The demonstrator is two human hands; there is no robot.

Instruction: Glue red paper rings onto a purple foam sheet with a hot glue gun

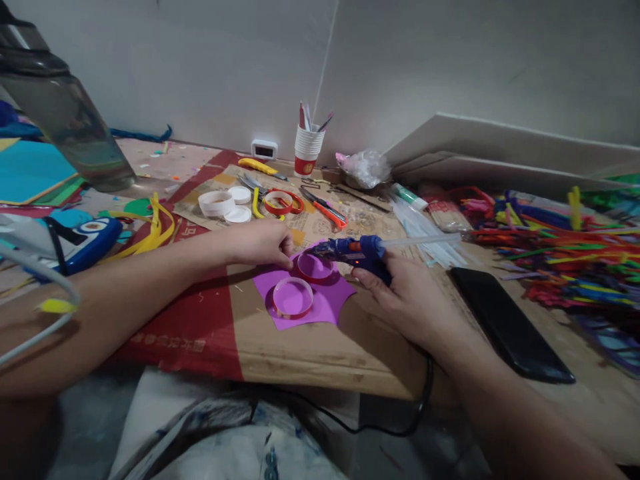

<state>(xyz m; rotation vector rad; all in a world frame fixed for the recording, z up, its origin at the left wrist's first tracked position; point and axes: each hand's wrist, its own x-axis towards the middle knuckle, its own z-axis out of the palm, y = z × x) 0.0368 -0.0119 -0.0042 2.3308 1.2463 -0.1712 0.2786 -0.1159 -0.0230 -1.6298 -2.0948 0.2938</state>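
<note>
A purple foam sheet (327, 301) lies on a cardboard mat, with two red rings on it. My right hand (400, 293) is closed around a blue glue gun (357, 251), whose nozzle points left at the far ring (315, 266); a clear glue stick pokes out of the gun's back. My left hand (263, 241) rests with curled fingers at the sheet's upper left edge, fingertips pressing next to the far ring. The near ring (293, 297) sits free on the sheet.
White rings (217, 203), red rings (281, 202), scissors and an orange cutter (330, 212) lie behind. A paper cup (307, 151) with tools stands by the wall. Colourful pipe cleaners (560, 250) pile at right, a black phone (510, 321) nearer. A water bottle (70, 120) stands left.
</note>
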